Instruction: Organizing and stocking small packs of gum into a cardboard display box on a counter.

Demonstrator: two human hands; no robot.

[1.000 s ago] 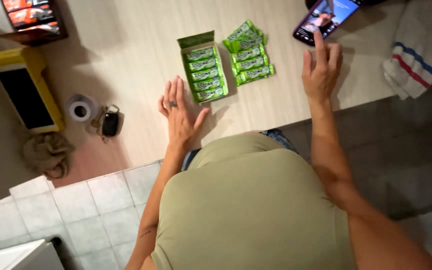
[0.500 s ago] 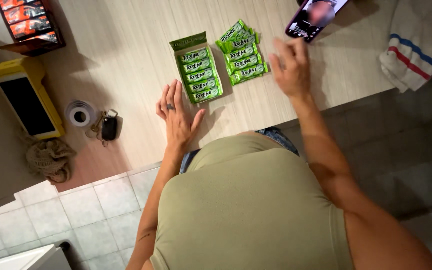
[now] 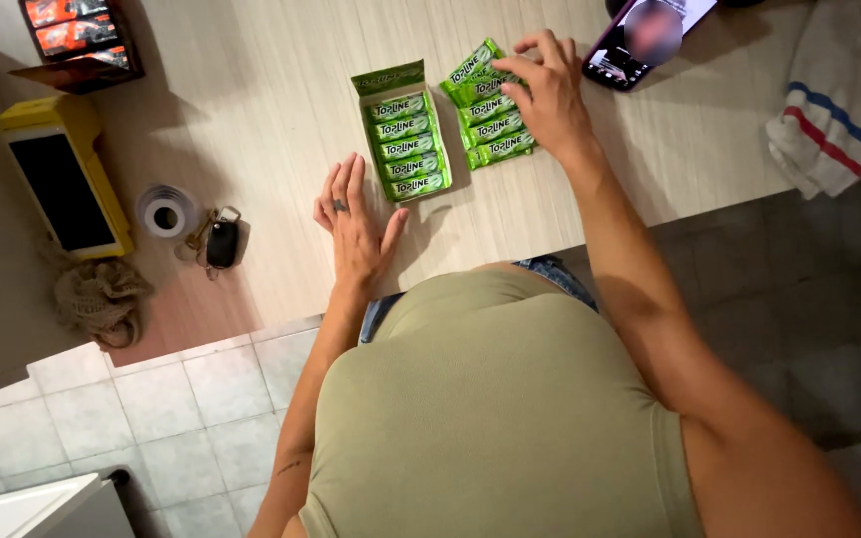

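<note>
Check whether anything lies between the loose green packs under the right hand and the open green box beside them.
Nothing visible does. The right hand rests on the loose green packs; only a narrow strip of bare table separates them from the open box.

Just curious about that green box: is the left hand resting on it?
No, the left hand lies flat on the table, beside the box and not touching it.

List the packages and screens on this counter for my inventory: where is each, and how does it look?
Open box: counter centre, green, rows of green packs.
Loose packs: right of the box, green stack under the right hand.
Phone: top right, lit screen.
Yellow device: far left, dark screen.
Dark box: top left, orange packs.
</note>
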